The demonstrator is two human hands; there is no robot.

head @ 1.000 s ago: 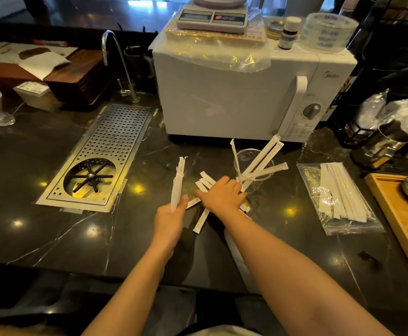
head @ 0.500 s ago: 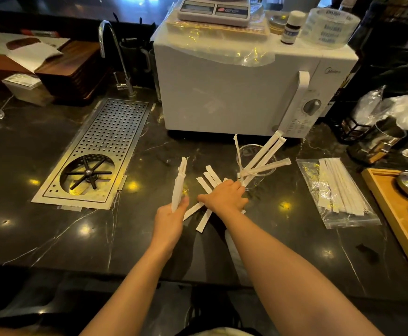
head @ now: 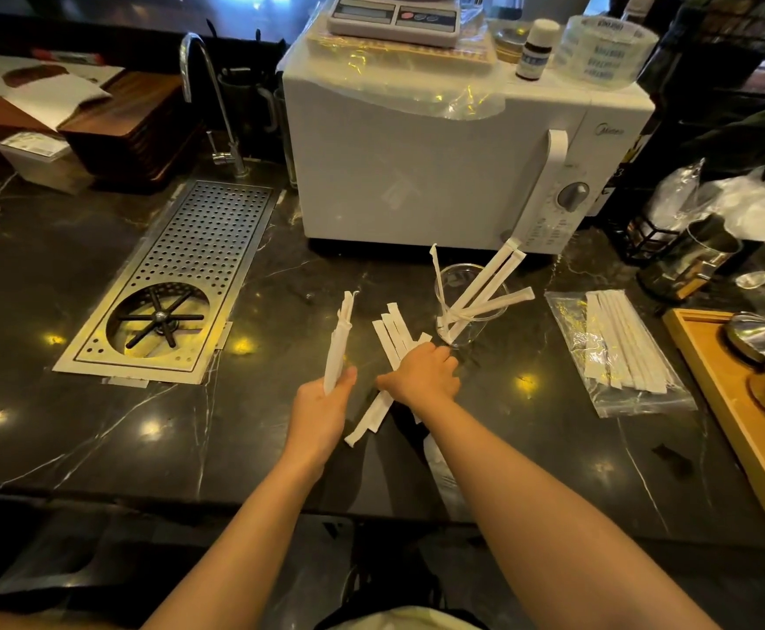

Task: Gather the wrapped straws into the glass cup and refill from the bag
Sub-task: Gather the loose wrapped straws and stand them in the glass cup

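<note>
My left hand (head: 321, 411) grips a small upright bundle of white wrapped straws (head: 339, 343). Several more wrapped straws (head: 392, 338) lie loose on the dark marble counter (head: 98, 425), and my right hand (head: 423, 375) lies over them, fingers curled on the pile. Just beyond that hand stands the glass cup (head: 467, 295) with several wrapped straws (head: 485, 288) leaning out to the right. Further right, a clear plastic bag (head: 612, 356) lies flat with several wrapped straws inside.
A white microwave (head: 439, 152) stands behind the cup, with a scale and tape roll on top. A perforated steel rinser tray (head: 180, 284) and a tap (head: 210, 97) are at the left. At the right edge sits a wooden tray (head: 730, 402) with metal ware.
My right hand has drawn back slightly toward me and settled on the loose straws. My left hand holds its bundle in about the same place.
</note>
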